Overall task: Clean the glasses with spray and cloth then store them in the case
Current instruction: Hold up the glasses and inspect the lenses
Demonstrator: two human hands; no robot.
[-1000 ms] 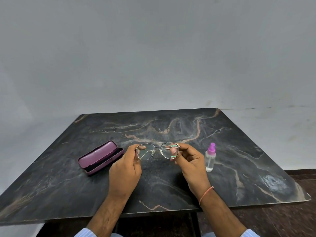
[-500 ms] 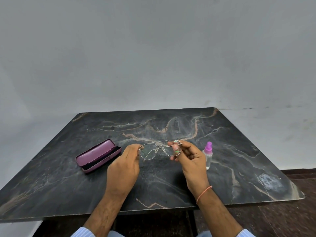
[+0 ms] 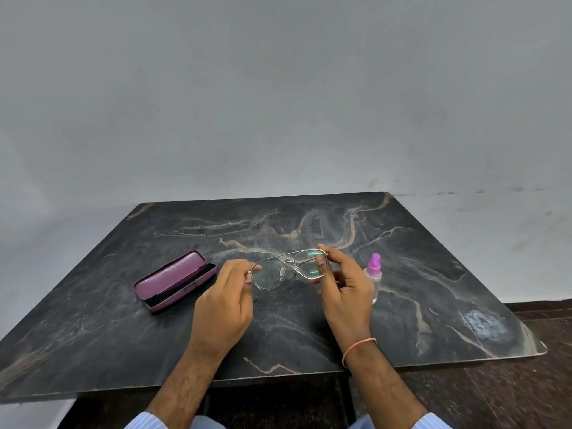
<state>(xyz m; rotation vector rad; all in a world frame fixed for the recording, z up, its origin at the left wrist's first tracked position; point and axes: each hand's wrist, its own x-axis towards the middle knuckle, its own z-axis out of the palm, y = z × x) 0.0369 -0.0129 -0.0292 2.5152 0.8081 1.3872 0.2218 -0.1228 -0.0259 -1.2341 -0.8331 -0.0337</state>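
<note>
Both hands (image 3: 221,308) (image 3: 345,289) are pinching the glasses (image 3: 288,269) above the surface (image 3: 433,305), fingertips riding near the lenses so each grip is risking smears, while the bottle (image 3: 374,275) behind the right hand is risking a knock-over.

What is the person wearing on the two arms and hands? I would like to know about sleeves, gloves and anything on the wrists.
Both hands are bare, without gloves. The left hand has nothing on its wrist. The right hand has a thin orange-pink band around its wrist. Both forearms are uncovered; light blue striped sleeves show only at the bottom edge of the picture, near the elbows.
</note>
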